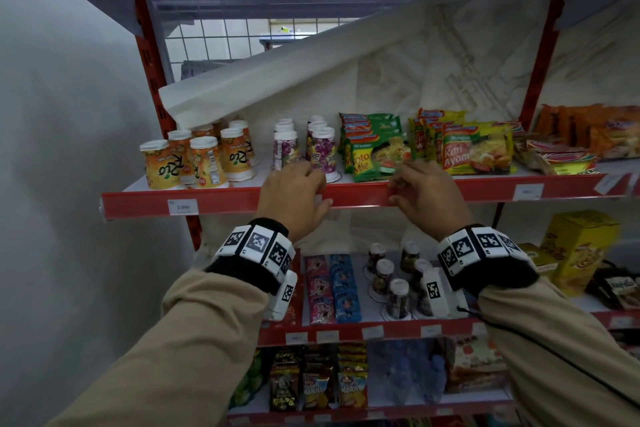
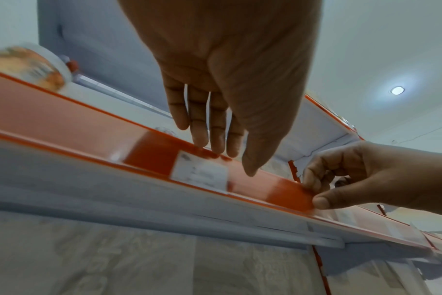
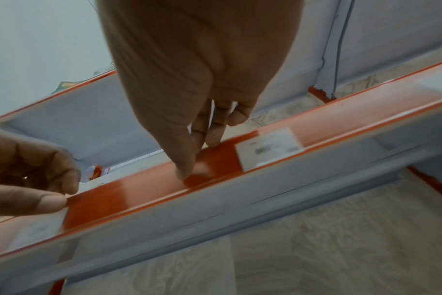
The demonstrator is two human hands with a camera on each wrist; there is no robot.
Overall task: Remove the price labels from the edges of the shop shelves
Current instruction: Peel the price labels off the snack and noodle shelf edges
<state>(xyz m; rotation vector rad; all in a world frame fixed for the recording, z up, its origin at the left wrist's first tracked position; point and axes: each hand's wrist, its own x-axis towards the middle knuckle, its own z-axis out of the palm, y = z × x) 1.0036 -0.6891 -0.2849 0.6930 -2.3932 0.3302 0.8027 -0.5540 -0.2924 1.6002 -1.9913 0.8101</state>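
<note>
left hand (image 1: 294, 194) fingers on shelf edge (image 1: 214, 199), right hand (image 1: 427, 196) seemingly pinching it

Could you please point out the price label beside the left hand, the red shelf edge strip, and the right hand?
Price label (image 2: 199, 172), left wrist view, its white face.
Red shelf edge strip (image 1: 225, 202), head view, bare front.
Right hand (image 1: 429, 198), head view, its back.
</note>
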